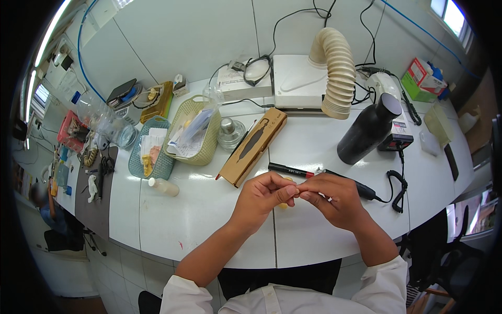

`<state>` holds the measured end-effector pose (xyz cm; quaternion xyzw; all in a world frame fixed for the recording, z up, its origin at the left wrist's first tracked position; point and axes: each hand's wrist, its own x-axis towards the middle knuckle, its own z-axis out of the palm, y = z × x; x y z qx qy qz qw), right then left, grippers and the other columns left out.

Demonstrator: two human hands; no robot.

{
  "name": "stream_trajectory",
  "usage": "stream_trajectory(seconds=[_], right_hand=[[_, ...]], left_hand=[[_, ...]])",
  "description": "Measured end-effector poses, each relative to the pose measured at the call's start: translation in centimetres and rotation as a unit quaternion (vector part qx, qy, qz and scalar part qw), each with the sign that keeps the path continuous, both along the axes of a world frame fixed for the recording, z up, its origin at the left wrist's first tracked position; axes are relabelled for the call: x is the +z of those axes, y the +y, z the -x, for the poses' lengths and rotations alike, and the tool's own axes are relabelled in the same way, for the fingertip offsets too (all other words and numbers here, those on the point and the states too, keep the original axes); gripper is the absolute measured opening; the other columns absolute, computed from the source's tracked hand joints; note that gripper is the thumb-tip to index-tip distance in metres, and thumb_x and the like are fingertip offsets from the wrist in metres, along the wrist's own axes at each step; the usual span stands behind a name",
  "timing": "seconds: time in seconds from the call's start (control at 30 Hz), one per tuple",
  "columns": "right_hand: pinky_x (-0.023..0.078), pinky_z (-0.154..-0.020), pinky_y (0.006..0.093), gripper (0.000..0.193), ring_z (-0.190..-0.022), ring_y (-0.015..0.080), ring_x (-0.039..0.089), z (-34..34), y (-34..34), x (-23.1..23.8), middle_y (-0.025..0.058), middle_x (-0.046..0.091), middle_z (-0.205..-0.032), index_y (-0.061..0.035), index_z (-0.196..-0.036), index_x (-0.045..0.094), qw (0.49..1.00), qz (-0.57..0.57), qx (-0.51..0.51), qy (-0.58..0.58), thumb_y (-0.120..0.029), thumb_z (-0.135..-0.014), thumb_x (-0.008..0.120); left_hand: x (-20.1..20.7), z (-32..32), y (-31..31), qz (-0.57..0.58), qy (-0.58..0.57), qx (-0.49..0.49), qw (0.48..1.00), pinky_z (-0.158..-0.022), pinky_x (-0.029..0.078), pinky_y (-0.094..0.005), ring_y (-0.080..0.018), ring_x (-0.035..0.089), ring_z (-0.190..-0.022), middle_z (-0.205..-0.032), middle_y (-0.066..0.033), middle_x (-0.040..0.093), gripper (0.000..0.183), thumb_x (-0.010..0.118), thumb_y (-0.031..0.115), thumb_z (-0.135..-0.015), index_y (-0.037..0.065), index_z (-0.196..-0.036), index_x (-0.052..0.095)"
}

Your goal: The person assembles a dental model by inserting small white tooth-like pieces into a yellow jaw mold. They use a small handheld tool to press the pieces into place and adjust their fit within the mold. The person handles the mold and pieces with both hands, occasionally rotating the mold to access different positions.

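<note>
A glossy white worktable (198, 214) curves across the room. In the head view, the left hand (262, 198) and right hand (334, 199) meet near the centre, thumbs and fingers pinched on a small pale piece (296, 192), mostly hidden by the fingertips. From there, a cardboard box (255, 147) lies toward half past ten, a black bottle (366, 131) toward half past one, a black handpiece (364, 190) at three.

Small lab or workshop: long white workbench (178, 220), ribbed hose (341, 78), corded handpiece (364, 191), tool-strewn side bench (94, 222).
</note>
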<state>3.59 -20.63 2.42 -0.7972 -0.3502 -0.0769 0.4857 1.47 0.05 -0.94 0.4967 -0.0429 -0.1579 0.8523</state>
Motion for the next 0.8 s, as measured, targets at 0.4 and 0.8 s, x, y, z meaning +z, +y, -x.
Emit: stream_trajectory(seconds=[0.4, 0.8], right_hand=[[0.056, -0.074, 0.0324, 0.017, -0.077, 0.0238, 0.067, -0.09, -0.27, -0.50, 0.0068, 0.070, -0.087, -0.0066, -0.095, 0.072, 0.997, 0.027, -0.019, -0.067, -0.007, -0.078, 0.078], [0.055, -0.073, 0.0320, 0.017, -0.078, 0.0232, 0.068, 0.08, -0.29, -0.37, 0.0076, 0.071, -0.088, -0.0062, -0.098, 0.073, 0.999, 0.042, -0.002, -0.025, -0.009, -0.082, 0.077]], left_hand=[[-0.45, -0.13, -0.13, -0.039, 0.005, -0.022, 0.999, -0.076, 0.052, -0.0256, -0.0118, 0.064, -0.081, -0.091, -0.0061, 0.068, 0.018, 0.074, 0.013, -0.091, 0.000, -0.099, 0.066], [-0.72, 0.01, -0.44, -0.036, 0.002, -0.006, 0.999, -0.073, 0.051, -0.0247, -0.0115, 0.062, -0.078, -0.090, -0.0070, 0.068, 0.019, 0.074, 0.016, -0.091, 0.000, -0.096, 0.065]])
